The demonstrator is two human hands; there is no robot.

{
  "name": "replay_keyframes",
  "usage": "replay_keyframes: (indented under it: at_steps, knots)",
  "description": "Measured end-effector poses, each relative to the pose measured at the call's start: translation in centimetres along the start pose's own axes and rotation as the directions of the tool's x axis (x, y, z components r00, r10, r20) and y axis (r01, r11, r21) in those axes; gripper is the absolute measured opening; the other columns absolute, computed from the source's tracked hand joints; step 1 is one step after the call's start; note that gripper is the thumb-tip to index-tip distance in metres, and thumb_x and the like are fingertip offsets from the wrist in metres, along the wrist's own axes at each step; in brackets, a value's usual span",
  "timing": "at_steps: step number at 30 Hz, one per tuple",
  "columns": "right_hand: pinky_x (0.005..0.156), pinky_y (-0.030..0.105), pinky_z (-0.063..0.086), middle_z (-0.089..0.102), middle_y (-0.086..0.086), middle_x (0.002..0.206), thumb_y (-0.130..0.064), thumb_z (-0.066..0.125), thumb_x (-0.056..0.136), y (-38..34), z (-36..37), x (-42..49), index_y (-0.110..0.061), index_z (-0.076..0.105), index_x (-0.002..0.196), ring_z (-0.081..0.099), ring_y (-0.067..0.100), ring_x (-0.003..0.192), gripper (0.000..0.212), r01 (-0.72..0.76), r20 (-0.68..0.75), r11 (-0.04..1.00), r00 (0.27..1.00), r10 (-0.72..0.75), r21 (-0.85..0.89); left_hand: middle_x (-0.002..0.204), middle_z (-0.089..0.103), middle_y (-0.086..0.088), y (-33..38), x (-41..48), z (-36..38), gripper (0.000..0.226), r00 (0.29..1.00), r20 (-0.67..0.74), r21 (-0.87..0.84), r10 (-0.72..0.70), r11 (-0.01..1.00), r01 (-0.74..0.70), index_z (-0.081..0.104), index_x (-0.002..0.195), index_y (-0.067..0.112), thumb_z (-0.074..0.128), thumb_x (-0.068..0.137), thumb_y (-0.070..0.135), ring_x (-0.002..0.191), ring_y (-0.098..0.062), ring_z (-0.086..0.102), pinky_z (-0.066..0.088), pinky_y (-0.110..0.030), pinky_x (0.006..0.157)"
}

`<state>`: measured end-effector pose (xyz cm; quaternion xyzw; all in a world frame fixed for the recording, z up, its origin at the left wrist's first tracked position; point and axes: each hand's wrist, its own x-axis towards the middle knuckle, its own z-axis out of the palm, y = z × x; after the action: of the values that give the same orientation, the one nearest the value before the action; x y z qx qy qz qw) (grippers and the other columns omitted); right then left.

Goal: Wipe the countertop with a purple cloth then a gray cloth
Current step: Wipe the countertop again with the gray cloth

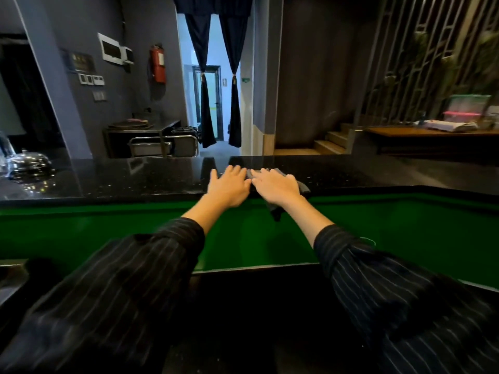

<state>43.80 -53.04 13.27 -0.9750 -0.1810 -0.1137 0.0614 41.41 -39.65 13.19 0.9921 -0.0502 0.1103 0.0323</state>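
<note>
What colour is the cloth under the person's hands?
Gray, a dark shade; the cloth shows best in the head view, beside the right hand.

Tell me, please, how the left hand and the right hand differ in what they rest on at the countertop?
The left hand lies mostly on the bare black countertop; the right hand presses on the gray cloth. The cloth shows beyond the right hand and droops over the near edge, with hardly any showing by the left. Both are flat, palms down, fingers forward.
</note>
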Motion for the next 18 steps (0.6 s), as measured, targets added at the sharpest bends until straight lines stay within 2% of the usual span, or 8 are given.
replay_keyframes:
  at_steps: [2,5,10,13,15,18]
  knots:
    - [0.106,0.059,0.028,0.04,-0.001,0.15,-0.033,0.019,0.1,3.2,-0.5,-0.7,-0.034,0.031,0.148,0.035,0.024,0.138,0.049,-0.026,-0.007,1.0,1.0,0.025,-0.016,0.153,0.032,-0.007,2.5,0.3,0.6,0.05,0.999,0.005,-0.025,0.052,0.998,-0.052,0.03,0.144,0.014,0.018,0.099,0.033,0.143,-0.025,0.022,0.01,-0.063,0.113]
    - [0.105,0.056,0.027,0.038,-0.003,0.151,-0.034,0.017,0.1,9.1,-1.5,-1.2,-0.034,0.029,0.148,0.034,0.024,0.139,0.049,-0.146,0.019,0.989,0.989,0.147,-0.024,0.154,0.031,-0.003,2.5,0.6,0.9,0.052,0.999,-0.009,-0.09,0.04,0.995,-0.04,0.028,0.147,0.024,0.016,0.099,0.04,0.143,-0.023,0.026,0.014,-0.058,0.113]
    - [0.115,0.055,0.008,0.014,-0.005,0.162,-0.046,0.013,0.101,16.3,-3.2,0.7,-0.036,0.014,0.153,0.012,0.023,0.149,0.053,-0.333,0.232,0.943,0.918,0.32,0.017,0.158,0.023,0.002,2.2,0.8,1.3,0.053,0.999,-0.006,-0.089,0.039,0.995,-0.039,0.023,0.149,0.029,0.014,0.099,0.046,0.145,-0.02,0.02,0.012,-0.055,0.115]
    - [0.116,0.055,0.007,0.014,0.001,0.162,-0.032,0.022,0.102,16.4,-2.7,2.9,-0.032,0.013,0.154,0.009,0.027,0.149,0.053,-0.415,0.219,0.909,0.885,0.411,-0.033,0.158,0.021,0.002,2.2,1.0,1.4,0.053,0.999,-0.004,-0.077,0.037,0.996,-0.037,0.021,0.149,0.029,0.014,0.099,0.046,0.146,-0.02,0.018,0.012,-0.055,0.115]
    - [0.116,0.056,0.01,0.015,0.007,0.162,-0.03,0.027,0.1,14.7,-2.3,4.0,-0.029,0.014,0.154,0.009,0.03,0.148,0.055,-0.457,0.202,0.887,0.864,0.461,-0.072,0.158,0.021,0.002,2.2,1.0,1.5,0.053,0.999,-0.005,-0.065,0.032,0.997,-0.032,0.019,0.15,0.028,0.014,0.099,0.045,0.146,-0.02,0.018,0.012,-0.054,0.115]
    - [0.115,0.057,0.013,0.019,0.012,0.16,-0.032,0.027,0.098,10.2,-1.9,5.2,-0.026,0.018,0.153,0.014,0.033,0.147,0.056,-0.384,0.202,0.922,0.901,0.385,-0.045,0.159,0.018,0.002,2.2,0.9,1.5,0.056,0.999,-0.014,-0.09,0.033,0.995,-0.034,0.013,0.151,0.023,0.017,0.099,0.045,0.147,-0.018,0.015,0.012,-0.052,0.115]
